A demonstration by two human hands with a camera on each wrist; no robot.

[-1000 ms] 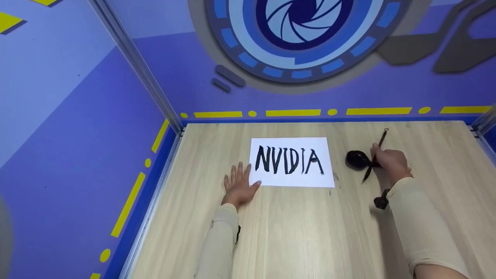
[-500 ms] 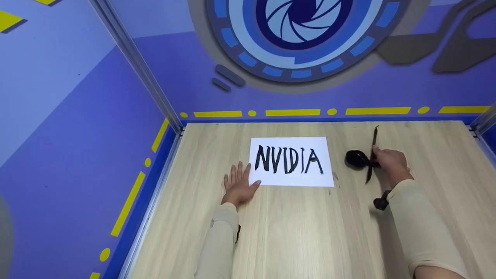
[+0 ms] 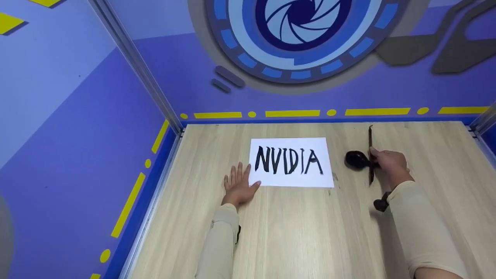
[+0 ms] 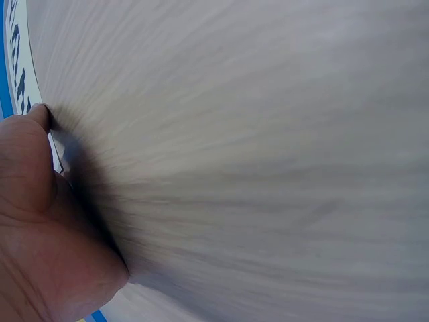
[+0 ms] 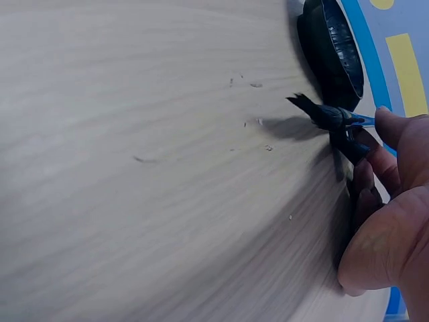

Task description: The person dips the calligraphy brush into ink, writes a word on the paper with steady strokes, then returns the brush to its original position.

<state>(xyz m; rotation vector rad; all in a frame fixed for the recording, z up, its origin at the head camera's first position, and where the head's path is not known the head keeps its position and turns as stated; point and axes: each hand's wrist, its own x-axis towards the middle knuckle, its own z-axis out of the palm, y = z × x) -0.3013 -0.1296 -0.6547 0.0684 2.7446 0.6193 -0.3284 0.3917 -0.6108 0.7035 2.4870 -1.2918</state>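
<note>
A white paper sheet (image 3: 290, 180) with "NVIDIA" in black brushed letters lies on the table. At its left edge my left hand (image 3: 238, 188) rests with fingers spread, thumb touching the lower left corner. On the right, my right hand (image 3: 390, 162) pinches a dark writing brush (image 3: 370, 137) by its handle. The black bristles (image 5: 303, 104) point toward the near side. Under the brush runs the short handle (image 5: 348, 144) of a round black ink dish (image 3: 355, 160). Whether the brush touches that handle is hard to tell. The curled lower fingers are partly hidden.
Small dark marks (image 5: 256, 85) spot the wooden table (image 3: 298, 228) between paper and dish. A blue-purple wall (image 3: 162, 81) stands along the back, another along the left. A dark wrist device (image 3: 381, 202) juts from the right sleeve.
The brush in my right hand has swung from a slant to nearly straight up and down in the head view, its top moving left. Left hand, paper and dish stay put.
</note>
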